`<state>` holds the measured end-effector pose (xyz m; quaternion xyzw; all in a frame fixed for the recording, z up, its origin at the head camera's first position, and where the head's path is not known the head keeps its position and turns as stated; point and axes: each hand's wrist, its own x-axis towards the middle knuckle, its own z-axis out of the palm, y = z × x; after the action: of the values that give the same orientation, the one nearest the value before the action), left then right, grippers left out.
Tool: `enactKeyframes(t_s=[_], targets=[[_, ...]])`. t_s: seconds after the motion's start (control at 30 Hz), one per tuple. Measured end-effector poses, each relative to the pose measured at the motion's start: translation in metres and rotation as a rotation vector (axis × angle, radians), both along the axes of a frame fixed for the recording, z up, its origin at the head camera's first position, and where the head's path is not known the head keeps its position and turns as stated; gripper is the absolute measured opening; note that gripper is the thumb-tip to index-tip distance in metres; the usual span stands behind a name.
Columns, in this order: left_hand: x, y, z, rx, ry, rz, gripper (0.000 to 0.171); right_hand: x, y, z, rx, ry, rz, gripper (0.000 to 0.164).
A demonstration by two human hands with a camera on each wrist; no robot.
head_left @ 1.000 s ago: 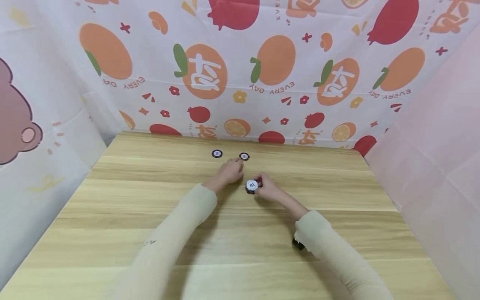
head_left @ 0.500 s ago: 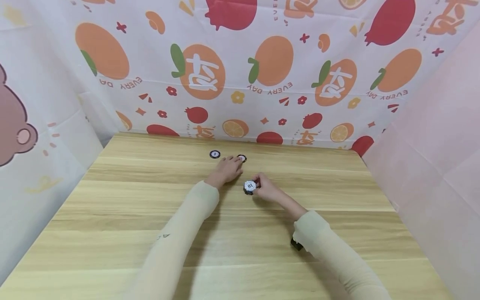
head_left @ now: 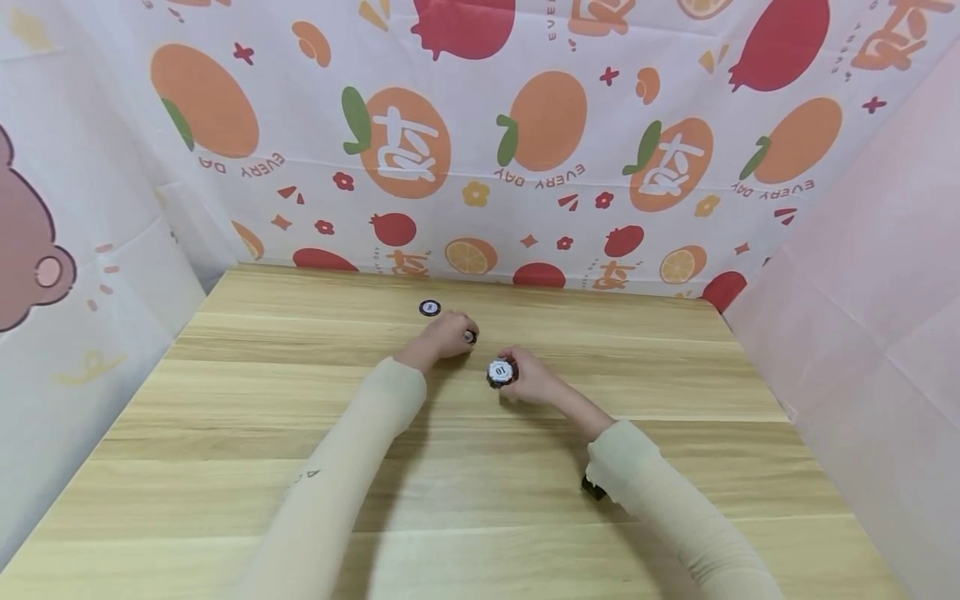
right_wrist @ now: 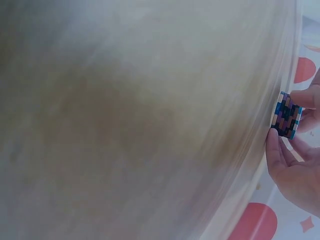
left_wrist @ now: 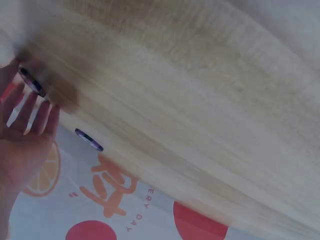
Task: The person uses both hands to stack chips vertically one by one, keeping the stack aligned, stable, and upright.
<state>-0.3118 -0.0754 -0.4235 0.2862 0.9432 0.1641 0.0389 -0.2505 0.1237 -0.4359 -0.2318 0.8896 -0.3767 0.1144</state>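
Between the thumb and fingers of my left hand [head_left: 448, 335] is a single dark poker chip [head_left: 470, 337], held tilted low over the far part of the table. The left wrist view shows this chip [left_wrist: 31, 81] edge-on at the fingertips [left_wrist: 53, 111]. My right hand [head_left: 531, 379] grips a short stack of poker chips [head_left: 500, 372], whose white top chip reads 10. Seen from the right wrist, the stack [right_wrist: 286, 116] has a patterned side, with fingers below and above it. Another dark poker chip [head_left: 430, 307] lies flat behind my left hand.
The wooden table [head_left: 247, 400] ends at a fruit-print cloth [head_left: 480, 125] at the back. Pale cloths hang at the left [head_left: 112, 208] and right [head_left: 862, 275]. A small black object [head_left: 592, 487] shows partly under my right sleeve [head_left: 630, 454].
The left hand reached the far right chip, picked it up off the table and drew it back toward me. The right hand has stayed with the stack, its fingers shifting slightly around it.
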Motion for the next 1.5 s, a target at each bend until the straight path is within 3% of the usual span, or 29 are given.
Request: enactKeyframes(t_s=[0.17, 0.6, 0.8, 1.2, 1.5], targets=[[0.003, -0.003, 0.003, -0.021, 0.021, -0.079, 0.021, 0.001, 0.000, -0.002, 0.031, 0.060, 0.026, 0.057], [0.016, -0.010, 0.012, -0.126, -0.047, -0.113, 0.026, -0.003, 0.000, -0.006, 0.093, 0.156, 0.040, 0.054], [0.023, -0.016, 0.014, -0.112, -0.047, -0.114, 0.030, -0.003, 0.000, -0.008, 0.094, 0.188, 0.039, 0.050], [0.032, -0.024, 0.018, -0.081, -0.064, -0.099, 0.030, -0.006, 0.001, -0.005, 0.110, 0.116, 0.027, 0.050], [0.035, -0.020, 0.020, -0.124, -0.088, -0.092, 0.031, -0.010, -0.001, -0.007, 0.134, 0.117, 0.041, 0.051]])
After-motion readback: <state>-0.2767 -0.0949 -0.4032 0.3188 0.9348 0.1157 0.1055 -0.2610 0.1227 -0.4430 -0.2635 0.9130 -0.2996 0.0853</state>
